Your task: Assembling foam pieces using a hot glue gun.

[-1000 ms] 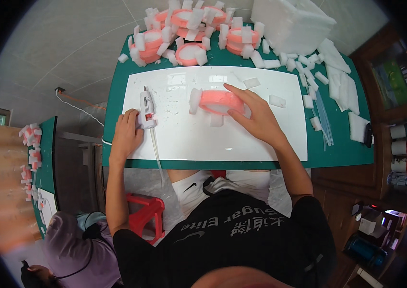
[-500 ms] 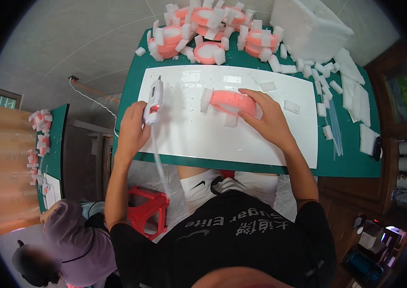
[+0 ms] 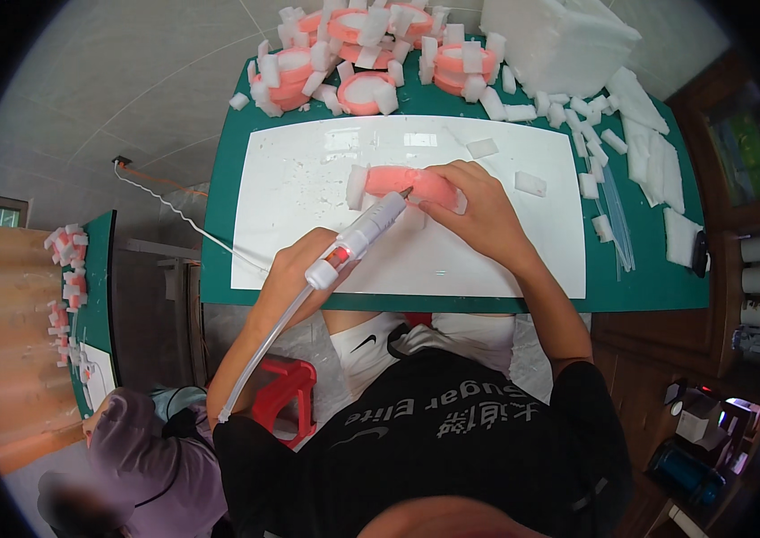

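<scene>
My left hand (image 3: 308,262) is closed round a white hot glue gun (image 3: 364,235) with a clear glue stick trailing from its back end. The gun's nozzle is at the outer side of a pink foam ring (image 3: 407,182); whether it touches cannot be made out. Gripping the ring's right end is my right hand (image 3: 479,208), thumb in front and fingers behind. A white foam block (image 3: 357,186) sticks to the ring's left end, and another pale block shows partly under the ring, behind the gun. The ring is over a white board (image 3: 308,152).
Pink rings with white blocks (image 3: 367,92) pile up at the back of the green table (image 3: 219,269). A big white foam stack (image 3: 559,49), loose foam pieces and clear glue sticks (image 3: 613,220) lie right. A red stool (image 3: 290,394) stands below; another person (image 3: 156,457) sits at left.
My left hand has brought the glue gun from the board's left side rightward to the pink ring, its nozzle now at the ring. The right hand keeps its hold; the whole view has shifted slightly.
</scene>
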A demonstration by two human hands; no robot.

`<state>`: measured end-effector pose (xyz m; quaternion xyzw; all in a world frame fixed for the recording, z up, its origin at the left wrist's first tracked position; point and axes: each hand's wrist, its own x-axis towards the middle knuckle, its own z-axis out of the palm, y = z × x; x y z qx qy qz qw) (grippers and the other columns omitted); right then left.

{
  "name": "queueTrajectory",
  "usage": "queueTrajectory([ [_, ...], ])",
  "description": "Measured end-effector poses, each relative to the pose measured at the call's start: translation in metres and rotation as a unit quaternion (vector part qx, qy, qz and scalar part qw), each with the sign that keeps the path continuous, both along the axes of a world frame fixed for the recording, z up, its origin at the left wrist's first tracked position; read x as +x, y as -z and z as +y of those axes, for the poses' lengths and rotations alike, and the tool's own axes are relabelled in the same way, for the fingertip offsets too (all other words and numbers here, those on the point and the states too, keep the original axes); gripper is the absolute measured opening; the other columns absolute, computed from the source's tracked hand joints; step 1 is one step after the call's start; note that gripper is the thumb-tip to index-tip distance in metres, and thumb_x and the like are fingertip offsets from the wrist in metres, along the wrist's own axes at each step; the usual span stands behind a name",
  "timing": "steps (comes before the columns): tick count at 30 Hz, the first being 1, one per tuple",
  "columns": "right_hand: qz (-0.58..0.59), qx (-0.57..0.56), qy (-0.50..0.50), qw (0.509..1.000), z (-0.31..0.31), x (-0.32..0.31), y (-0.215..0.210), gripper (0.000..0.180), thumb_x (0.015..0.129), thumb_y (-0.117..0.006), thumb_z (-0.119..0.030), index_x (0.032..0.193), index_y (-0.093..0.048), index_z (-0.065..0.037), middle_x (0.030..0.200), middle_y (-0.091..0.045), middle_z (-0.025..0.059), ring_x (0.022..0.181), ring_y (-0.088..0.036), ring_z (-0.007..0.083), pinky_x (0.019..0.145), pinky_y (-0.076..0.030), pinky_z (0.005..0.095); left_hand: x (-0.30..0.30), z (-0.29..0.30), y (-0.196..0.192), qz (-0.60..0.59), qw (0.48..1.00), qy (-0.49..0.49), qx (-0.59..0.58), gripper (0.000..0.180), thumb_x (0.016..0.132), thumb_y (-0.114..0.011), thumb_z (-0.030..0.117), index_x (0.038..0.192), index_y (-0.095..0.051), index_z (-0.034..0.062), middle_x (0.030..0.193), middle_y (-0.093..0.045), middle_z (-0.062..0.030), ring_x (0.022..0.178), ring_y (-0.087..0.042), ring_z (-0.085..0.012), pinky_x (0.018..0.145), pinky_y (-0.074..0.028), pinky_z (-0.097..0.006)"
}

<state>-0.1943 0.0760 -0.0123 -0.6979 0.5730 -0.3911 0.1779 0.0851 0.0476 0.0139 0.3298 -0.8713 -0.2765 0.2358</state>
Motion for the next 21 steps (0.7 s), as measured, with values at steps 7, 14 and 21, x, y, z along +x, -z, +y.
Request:
queueTrajectory([
  [7,-0.01,0.004,-0.011,1.0,-0.0003,-0.001,0.0012,0.035,0.082,-0.074,-0.022,0.109,-0.065,-0.002,0.104,-0.065,0.0129,0.1,-0.057,0.031,0.09,-0.046,0.0387,-0.0021,0.0024,-0.0054,0.009,1.0,-0.013,-0.022,0.018,0.084,-0.072,0.009,0.086,-0.057,-0.0008,0.074,-0.053,-0.0122,0.063,-0.054,-0.0272,0.058,-0.043,-0.036],
  [14,-0.012,-0.001,-0.012,1.0,-0.0004,-0.0022,0.0044,0.036,0.08,-0.074,-0.02,0.11,-0.065,-0.002,0.104,-0.064,0.0131,0.101,-0.057,0.031,0.09,-0.046,0.0389,-0.002,0.0028,-0.007,0.012,1.0,-0.013,-0.013,0.02,0.084,-0.072,0.009,0.083,-0.055,-0.001,0.072,-0.051,-0.0121,0.061,-0.051,-0.0259,0.057,-0.041,-0.036],
  [21,-0.016,0.004,-0.016,1.0,-0.0001,-0.0014,0.0027,0.036,0.08,-0.074,-0.02,0.11,-0.065,-0.001,0.103,-0.064,0.0135,0.1,-0.057,0.0314,0.09,-0.046,0.0391,0.0017,0.0017,-0.0042,0.01,1.0,-0.021,-0.018,0.021,0.084,-0.073,0.009,0.083,-0.054,-0.0006,0.071,-0.051,-0.0132,0.061,-0.052,-0.0288,0.057,-0.041,-0.037],
])
